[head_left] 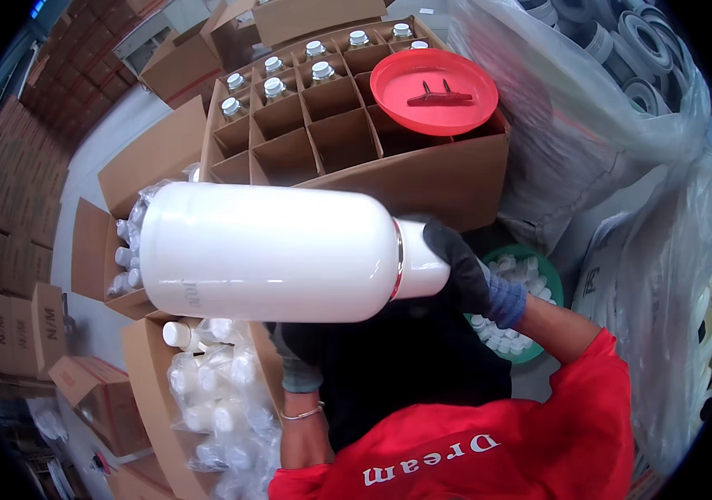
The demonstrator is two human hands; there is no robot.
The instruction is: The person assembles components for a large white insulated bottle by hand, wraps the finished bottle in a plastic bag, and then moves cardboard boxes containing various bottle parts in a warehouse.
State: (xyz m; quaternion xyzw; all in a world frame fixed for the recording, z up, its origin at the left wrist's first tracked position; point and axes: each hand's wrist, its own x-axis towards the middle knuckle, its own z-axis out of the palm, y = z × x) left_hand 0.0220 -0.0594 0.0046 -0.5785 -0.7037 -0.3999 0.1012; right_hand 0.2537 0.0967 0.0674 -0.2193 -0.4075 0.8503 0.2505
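Observation:
A large glossy white vacuum flask (268, 250) lies sideways across the middle of the view, its base to the left. A thin coppery ring (398, 257) divides its body from the narrower white cap (421, 260). At the cap end, my right hand (460, 271) in a dark glove is closed on the cap. My left hand (293, 340), also in a dark glove, comes up under the flask's lower side, with its fingers hidden behind the body.
A divided carton (456, 179) ahead holds several white-capped clear bottles. On its corner rests a red round lid (435, 117) with a small red tool (439, 98). A green basin (552, 292) of small white caps stands at right. Open boxes (152, 367) of bagged white parts stand left.

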